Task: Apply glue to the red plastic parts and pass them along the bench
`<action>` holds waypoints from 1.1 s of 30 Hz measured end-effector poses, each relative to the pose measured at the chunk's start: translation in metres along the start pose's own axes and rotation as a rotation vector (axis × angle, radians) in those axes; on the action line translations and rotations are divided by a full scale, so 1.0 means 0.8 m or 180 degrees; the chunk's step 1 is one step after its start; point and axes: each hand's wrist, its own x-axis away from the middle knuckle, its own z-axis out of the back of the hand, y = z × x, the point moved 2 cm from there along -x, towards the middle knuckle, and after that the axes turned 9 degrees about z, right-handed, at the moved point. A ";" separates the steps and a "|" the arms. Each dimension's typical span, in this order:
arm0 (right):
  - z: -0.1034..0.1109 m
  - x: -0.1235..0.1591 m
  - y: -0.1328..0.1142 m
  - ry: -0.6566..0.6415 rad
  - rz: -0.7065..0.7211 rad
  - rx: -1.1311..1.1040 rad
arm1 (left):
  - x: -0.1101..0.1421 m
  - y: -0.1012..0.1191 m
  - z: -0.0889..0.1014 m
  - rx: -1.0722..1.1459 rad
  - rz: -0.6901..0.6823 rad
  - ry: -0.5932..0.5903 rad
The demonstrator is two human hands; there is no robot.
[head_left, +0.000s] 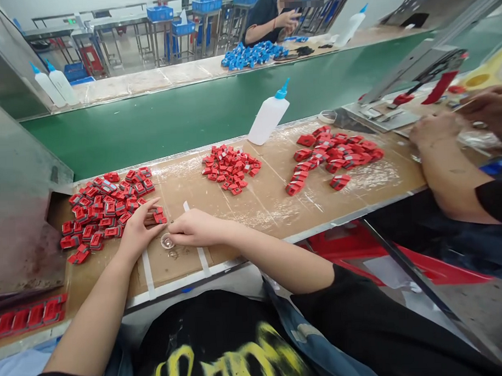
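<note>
At the edge of the left heap, my left hand (139, 227) holds a small red plastic part (159, 215) with a grey edge between thumb and fingers. Close beside it, my right hand (195, 227) is closed, its fingertips pinched together just above a small clear round dish (167, 242). What the right fingers pinch is too small to make out. The large heap of red and grey parts (107, 206) lies beyond my left hand. A smaller pile of red pieces (231, 168) lies farther off, right of centre.
A white squeeze bottle (269, 117) with a blue tip stands at the table's back edge. More red parts (336, 152) spread to the right. Beyond runs a green conveyor belt (158, 117). A co-worker's arm (447, 153) is at right; another person sits across, by blue parts (254, 55).
</note>
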 end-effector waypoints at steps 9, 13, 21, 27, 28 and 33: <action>-0.017 -0.020 0.050 0.1921 -0.0536 -0.0633 | -0.007 -0.005 0.001 -0.0164 -0.0028 -0.0052; -0.026 -0.023 0.055 0.1943 -0.0566 -0.0529 | -0.007 -0.006 0.001 -0.0199 -0.0072 -0.0085; -0.028 -0.020 0.056 0.1881 -0.0590 -0.0458 | -0.007 -0.006 0.001 -0.0178 -0.0041 -0.0111; -0.024 -0.018 0.052 0.1921 -0.0626 0.0026 | -0.006 -0.004 0.000 -0.0186 -0.0023 -0.0060; -0.025 -0.018 0.051 0.1895 -0.0623 0.0079 | -0.006 -0.004 0.000 -0.0184 -0.0029 -0.0066; -0.026 -0.021 0.047 0.1747 -0.0558 0.0011 | -0.006 -0.002 0.001 -0.0189 -0.0045 -0.0103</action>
